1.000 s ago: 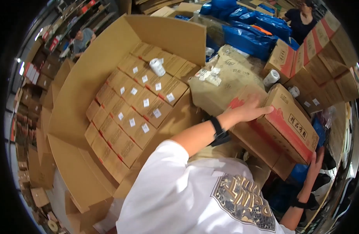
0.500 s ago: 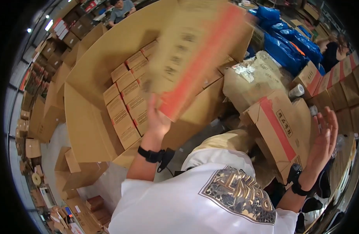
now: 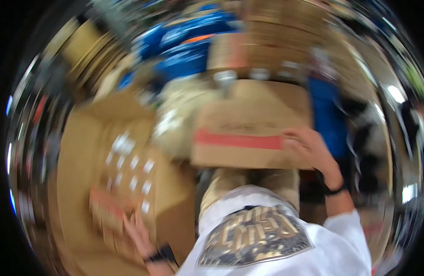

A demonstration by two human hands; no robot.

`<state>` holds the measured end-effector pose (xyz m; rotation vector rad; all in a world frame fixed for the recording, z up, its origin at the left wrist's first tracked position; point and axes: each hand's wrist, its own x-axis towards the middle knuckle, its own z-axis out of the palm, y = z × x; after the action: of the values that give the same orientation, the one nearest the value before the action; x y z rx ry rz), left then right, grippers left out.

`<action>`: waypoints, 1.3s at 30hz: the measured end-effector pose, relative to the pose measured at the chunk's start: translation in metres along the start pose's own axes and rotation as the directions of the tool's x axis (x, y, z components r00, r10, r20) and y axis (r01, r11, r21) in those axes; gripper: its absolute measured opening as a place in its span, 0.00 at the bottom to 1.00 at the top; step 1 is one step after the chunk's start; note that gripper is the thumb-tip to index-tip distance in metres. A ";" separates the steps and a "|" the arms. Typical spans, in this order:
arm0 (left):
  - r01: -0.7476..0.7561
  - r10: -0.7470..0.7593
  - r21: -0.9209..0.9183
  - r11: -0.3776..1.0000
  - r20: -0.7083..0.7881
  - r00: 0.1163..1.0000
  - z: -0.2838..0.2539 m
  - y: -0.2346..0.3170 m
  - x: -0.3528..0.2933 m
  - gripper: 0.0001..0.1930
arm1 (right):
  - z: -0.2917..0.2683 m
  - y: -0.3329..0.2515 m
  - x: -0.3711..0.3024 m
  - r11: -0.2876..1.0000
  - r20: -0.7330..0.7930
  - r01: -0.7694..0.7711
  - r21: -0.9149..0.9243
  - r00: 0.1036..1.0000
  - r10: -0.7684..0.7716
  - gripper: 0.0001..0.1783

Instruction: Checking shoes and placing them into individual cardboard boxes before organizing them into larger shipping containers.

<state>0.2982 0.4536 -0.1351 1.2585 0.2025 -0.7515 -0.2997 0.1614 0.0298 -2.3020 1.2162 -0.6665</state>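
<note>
- Big open carton (image 3: 67, 170): white-labelled small boxes (image 3: 128, 197) inside, white roll (image 3: 123, 143) on top.
- Red-striped box (image 3: 100, 207) inside too, near end; lifted above half a second ago.
- Left hand (image 3: 139, 233) beside it, fingers extended, blurred; grip can't tell.
- Right hand (image 3: 311, 146), previously raised, now at red-banded carton (image 3: 239, 154), fingers partly bent; grip unclear.

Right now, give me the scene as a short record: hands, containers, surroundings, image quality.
left hand: at the end of a red-striped box; grip unclear
left hand point: left hand
right hand: right hand on the right part of a red-banded carton
large container: open carton at left, white-labelled boxes inside
beyond: blue bundles
image: motion-blurred
</note>
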 end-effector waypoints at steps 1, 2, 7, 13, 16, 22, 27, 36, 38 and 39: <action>-0.295 0.270 0.172 0.940 0.153 0.951 0.018 -0.009 0.004 0.33 | 0.001 0.029 -0.011 0.988 0.019 0.004 -0.156 1.000 -0.001 0.17; -0.237 0.169 0.210 0.949 0.298 0.940 0.110 -0.009 -0.031 0.33 | -0.004 0.051 -0.024 0.971 0.001 -0.083 -0.225 0.996 0.085 0.20; -0.979 -0.191 0.182 0.097 0.968 0.161 0.324 -0.058 -0.127 0.29 | -0.007 0.136 -0.056 0.915 0.085 -0.201 -0.349 0.966 0.245 0.48; -0.948 -0.398 -0.233 -0.218 0.908 -0.132 0.386 -0.127 -0.094 0.33 | -0.002 0.129 -0.053 0.836 0.306 0.014 -0.549 0.934 0.186 0.72; -0.948 -0.464 -0.232 -0.217 0.879 -0.109 0.394 -0.131 -0.096 0.33 | 0.007 0.137 -0.052 0.825 0.207 0.114 -0.553 0.978 0.004 0.65; -0.998 -0.425 -0.055 -0.009 0.904 -0.046 0.388 -0.108 -0.097 0.30 | -0.009 0.126 -0.059 0.876 0.043 0.232 -0.422 0.971 -0.236 0.13; -0.970 -0.425 -0.240 -0.049 0.883 -0.197 0.379 -0.059 -0.093 0.35 | -0.012 0.126 -0.075 0.982 -0.147 -0.187 0.017 0.971 0.188 0.20; -0.999 -0.375 0.037 0.025 0.927 0.025 0.374 -0.109 -0.080 0.25 | 0.022 0.145 -0.055 0.849 0.111 0.335 -0.409 0.941 -0.318 0.41; -0.996 -0.332 0.010 0.091 0.943 -0.021 0.375 -0.110 -0.083 0.24 | 0.022 0.145 -0.060 0.875 0.040 0.318 -0.364 0.944 -0.326 0.23; -0.998 -0.308 -0.007 0.058 0.951 -0.025 0.374 -0.107 -0.086 0.26 | 0.030 0.140 -0.057 0.831 -0.161 0.346 -0.436 0.878 -0.450 0.09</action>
<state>0.0725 0.1360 -0.0521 1.3725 -2.3008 -0.6618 -0.3978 0.1429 -0.0880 -2.9380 1.0487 -0.9678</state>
